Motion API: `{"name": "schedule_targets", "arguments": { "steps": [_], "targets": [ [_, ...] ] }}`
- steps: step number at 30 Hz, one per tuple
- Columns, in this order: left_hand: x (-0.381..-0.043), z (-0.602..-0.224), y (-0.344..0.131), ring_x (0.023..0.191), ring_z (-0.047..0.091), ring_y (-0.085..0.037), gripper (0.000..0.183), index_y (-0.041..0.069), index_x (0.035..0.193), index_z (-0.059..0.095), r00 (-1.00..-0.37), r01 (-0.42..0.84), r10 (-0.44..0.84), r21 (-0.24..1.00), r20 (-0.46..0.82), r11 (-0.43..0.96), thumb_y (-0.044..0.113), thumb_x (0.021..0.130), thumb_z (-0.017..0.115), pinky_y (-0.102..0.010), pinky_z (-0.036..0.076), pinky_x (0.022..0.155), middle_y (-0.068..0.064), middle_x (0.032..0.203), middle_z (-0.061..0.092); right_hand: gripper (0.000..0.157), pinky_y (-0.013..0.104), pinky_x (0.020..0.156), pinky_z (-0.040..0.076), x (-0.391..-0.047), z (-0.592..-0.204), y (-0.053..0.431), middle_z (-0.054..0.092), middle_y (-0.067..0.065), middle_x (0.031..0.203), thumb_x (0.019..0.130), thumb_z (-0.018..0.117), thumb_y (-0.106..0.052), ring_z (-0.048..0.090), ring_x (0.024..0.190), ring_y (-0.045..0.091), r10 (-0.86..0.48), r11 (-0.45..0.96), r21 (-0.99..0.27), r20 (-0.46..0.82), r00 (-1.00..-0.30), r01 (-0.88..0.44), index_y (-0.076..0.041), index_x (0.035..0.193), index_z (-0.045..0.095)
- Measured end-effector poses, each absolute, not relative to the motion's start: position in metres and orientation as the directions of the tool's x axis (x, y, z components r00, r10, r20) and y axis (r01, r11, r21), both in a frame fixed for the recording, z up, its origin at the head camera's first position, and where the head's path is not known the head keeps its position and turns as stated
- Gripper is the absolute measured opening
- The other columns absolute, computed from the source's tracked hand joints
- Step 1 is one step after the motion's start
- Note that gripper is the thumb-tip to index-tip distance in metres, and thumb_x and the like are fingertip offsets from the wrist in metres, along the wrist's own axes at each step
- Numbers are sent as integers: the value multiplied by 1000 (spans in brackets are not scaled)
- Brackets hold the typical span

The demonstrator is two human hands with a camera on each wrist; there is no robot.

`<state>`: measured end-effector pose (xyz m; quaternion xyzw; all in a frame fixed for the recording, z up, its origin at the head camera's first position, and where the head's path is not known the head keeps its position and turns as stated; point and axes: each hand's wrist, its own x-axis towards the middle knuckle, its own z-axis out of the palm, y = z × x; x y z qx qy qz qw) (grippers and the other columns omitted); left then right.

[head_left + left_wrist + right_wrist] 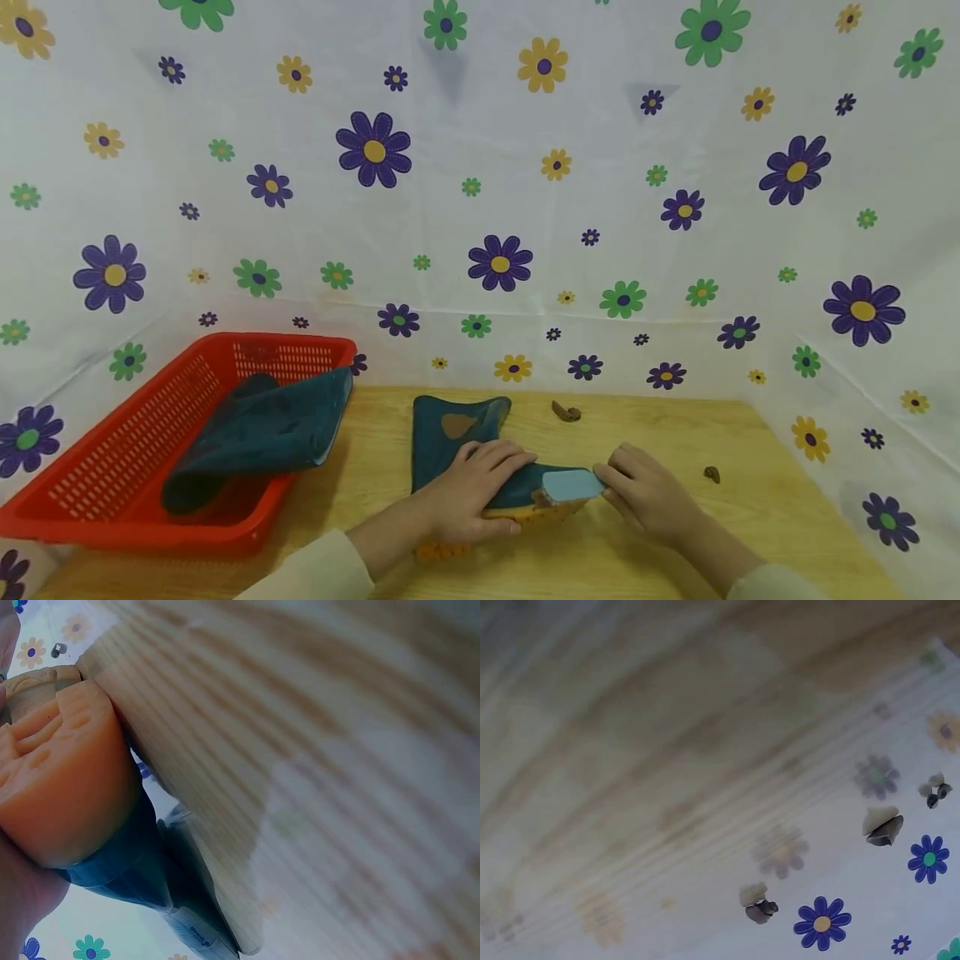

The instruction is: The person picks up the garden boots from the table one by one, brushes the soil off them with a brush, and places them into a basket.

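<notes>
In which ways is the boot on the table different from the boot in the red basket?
The table boot rests on the wooden table; the basket boot extends over the red basket's rim. The left hand holds the table boot; no hand touches the basket boot. The table boot shows a brown patch and orange sole; the basket boot shows neither. Both are dark blue-green.

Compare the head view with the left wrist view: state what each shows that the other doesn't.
Only head: the red basket, the folded boot in it, and the light-blue tool.

Only left wrist: a small blurred mark toward the far end of the held boot.

Both: that held boot, its orange heel, the left hand, the wooden table and the flowered sheet.
</notes>
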<state>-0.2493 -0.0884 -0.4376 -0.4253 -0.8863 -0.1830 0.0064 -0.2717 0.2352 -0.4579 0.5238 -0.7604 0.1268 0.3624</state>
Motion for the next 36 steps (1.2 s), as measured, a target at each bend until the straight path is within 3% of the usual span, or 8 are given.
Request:
{"name": "schedule_targets", "arguments": {
  "steps": [8, 19, 27, 31, 36],
  "targets": [
    [-252, -437, -87, 147, 27, -18, 76, 26, 158, 23, -620, 776, 762, 292, 190, 559, 63, 96, 49, -57, 28, 110, 5, 158, 31, 46, 22, 74, 33, -270, -458, 260, 51, -1, 89, 110, 27, -33, 38, 80, 9, -687, 477, 158, 681, -254, -865, -6, 107, 64],
    [-249, -438, -83, 147, 27, -17, 77, 27, 157, 25, -641, 750, 753, 326, 146, 575, 61, 94, 53, -57, 27, 112, 5, 158, 32, 43, 20, 68, 30, -270, -456, 234, 43, -4, 82, 110, 29, -31, 34, 76, 8, -702, 413, 202, 692, -169, -888, -8, 102, 63],
    [-250, -437, -87, 148, 26, -18, 77, 29, 157, 23, -633, 759, 758, 319, 159, 567, 65, 95, 49, -58, 27, 111, 5, 158, 32, 44, 20, 70, 30, -274, -456, 258, 44, -4, 84, 110, 27, -32, 34, 77, 7, -709, 470, 186, 661, -245, -863, -8, 103, 64],
    [-250, -437, -88, 148, 26, -17, 77, 29, 157, 23, -638, 756, 754, 317, 157, 573, 65, 95, 49, -57, 27, 111, 5, 158, 32, 46, 21, 68, 30, -274, -454, 250, 45, -2, 84, 110, 29, -31, 34, 76, 8, -695, 445, 228, 698, -173, -866, -7, 104, 67],
    [-249, -438, -88, 147, 27, -18, 77, 25, 157, 26, -647, 749, 747, 314, 155, 583, 63, 94, 52, -57, 27, 111, 4, 158, 33, 45, 22, 66, 33, -274, -451, 229, 48, -1, 85, 110, 33, -31, 38, 75, 10, -705, 394, 311, 706, -68, -865, -6, 120, 69]
  ]
}}
